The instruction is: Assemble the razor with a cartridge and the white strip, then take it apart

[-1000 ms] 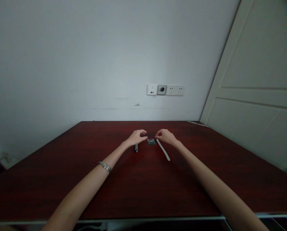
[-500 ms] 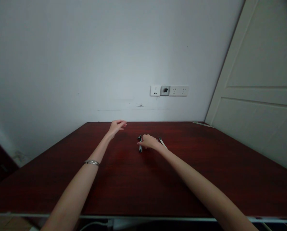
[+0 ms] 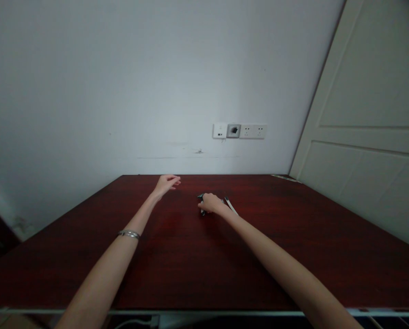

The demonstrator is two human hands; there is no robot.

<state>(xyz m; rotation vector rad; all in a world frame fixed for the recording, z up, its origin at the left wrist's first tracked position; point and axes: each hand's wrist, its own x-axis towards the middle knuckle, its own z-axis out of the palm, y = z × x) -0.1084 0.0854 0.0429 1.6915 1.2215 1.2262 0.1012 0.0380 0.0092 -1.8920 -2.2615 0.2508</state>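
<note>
My right hand [image 3: 211,203] is closed over a small black-and-white object shaped like a razor [image 3: 203,212], low over the middle of the table. Its dark top end pokes out left of my fingers, and the hand hides much of the rest. Just right of that hand lies a slim white strip with a dark tip [image 3: 230,204], partly behind my wrist. My left hand [image 3: 167,183] hovers above the table's far left part, fingers loosely curved and apart, holding nothing. A silver bracelet circles my left forearm.
The dark red wooden table [image 3: 177,265] reaches back to a pale wall. On the wall is a row of sockets [image 3: 240,131]. A white panelled door [image 3: 369,146] stands at the right. A flat pale strip [image 3: 286,178] lies at the table's far right corner.
My right hand has closed further over the razor-shaped object, covering more of its handle and shifting it slightly right. My left hand has stayed nearly still.
</note>
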